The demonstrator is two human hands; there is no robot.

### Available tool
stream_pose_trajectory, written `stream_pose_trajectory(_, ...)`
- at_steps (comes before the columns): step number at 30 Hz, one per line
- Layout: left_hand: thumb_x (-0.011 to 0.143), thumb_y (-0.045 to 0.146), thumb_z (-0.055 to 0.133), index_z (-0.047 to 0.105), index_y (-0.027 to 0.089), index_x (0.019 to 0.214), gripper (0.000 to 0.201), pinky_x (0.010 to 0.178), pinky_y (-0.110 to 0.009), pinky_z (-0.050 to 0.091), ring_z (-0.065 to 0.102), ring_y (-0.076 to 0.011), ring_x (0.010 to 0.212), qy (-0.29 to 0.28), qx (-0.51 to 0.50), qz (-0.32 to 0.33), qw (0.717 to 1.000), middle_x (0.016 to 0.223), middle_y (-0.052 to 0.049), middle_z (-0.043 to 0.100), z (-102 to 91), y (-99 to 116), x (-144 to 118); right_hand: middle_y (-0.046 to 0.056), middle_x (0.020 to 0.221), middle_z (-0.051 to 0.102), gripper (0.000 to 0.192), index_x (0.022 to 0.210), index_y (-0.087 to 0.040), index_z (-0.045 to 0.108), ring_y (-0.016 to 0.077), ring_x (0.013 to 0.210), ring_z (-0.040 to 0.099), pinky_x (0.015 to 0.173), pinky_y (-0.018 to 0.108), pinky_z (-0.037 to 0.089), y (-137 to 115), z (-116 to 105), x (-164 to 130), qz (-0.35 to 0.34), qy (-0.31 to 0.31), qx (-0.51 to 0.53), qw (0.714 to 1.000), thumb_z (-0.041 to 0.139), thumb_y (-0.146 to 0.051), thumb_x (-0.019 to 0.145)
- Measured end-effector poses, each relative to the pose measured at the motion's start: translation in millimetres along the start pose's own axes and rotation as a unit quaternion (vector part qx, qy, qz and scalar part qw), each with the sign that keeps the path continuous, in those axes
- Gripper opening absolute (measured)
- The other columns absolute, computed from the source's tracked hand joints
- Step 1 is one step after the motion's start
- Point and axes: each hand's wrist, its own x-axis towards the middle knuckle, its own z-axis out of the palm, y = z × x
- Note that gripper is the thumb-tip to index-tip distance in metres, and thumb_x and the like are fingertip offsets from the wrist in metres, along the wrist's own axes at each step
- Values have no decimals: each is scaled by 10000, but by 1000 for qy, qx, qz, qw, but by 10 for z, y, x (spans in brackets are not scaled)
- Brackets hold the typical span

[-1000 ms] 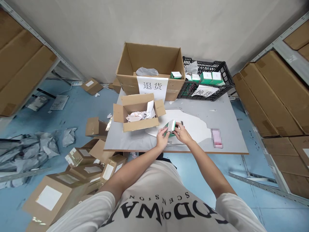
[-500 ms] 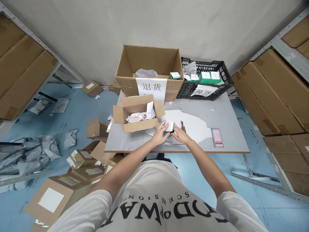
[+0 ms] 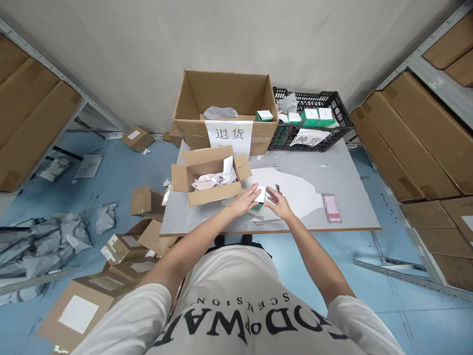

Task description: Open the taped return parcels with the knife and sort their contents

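Observation:
A small green-and-white carton [image 3: 260,195] stands near the front of the table, its white top facing up. My left hand [image 3: 244,201] grips its left side, fingertips on the top edge. On the opposite side, the curled fingers of my right hand [image 3: 280,204] hold the right edge. A box cutter [image 3: 278,188] lies just beyond my right hand, partly covered by it. To the left of the carton is an opened cardboard box [image 3: 212,195] with crumpled white paper inside.
A large cardboard box [image 3: 186,129] with a paper sign and a black plastic crate [image 3: 343,123] holding green-and-white cartons stand along the table's back. A pink, blurred item [image 3: 331,208] lies at right on the table [image 3: 354,197]. Cardboard boxes [image 3: 77,310] crowd the floor at left.
The carton's dark opening no longer shows; its white top now lies flat. My right hand has shifted slightly right with fingers more curled. The view has moved a little.

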Motion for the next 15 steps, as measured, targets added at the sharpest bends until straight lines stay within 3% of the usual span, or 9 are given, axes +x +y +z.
stream_pose_trajectory(3, 761, 398, 673, 447, 207, 1343, 653, 1118, -439, 235, 226, -289, 1391, -24, -18, 10, 999, 1503, -154, 264, -96, -24, 66, 106, 1312, 534, 718, 1350, -276, 448, 253, 1230, 496, 1012, 453, 433, -40, -46, 21, -27, 8, -46, 999, 715, -455, 708)
stream_pose_trajectory(8, 686, 380, 738, 475, 172, 1322, 719, 1103, -414, 272, 358, -311, 1331, -96, -34, 12, 995, 1400, -176, 435, -257, -95, 223, 106, 1233, 545, 622, 1263, -256, 532, 237, 1153, 539, 929, 407, 503, -93, -50, 34, -69, 9, -118, 991, 715, -458, 704)
stream_pose_trajectory(15, 738, 355, 672, 388, 136, 1378, 733, 1102, -384, 261, 321, -301, 1348, -176, 39, 53, 982, 1426, -173, 395, -351, -85, 273, 88, 1282, 548, 587, 1219, -281, 518, 234, 1153, 560, 895, 427, 518, -71, 20, 32, -18, 0, -78, 997, 736, -406, 689)
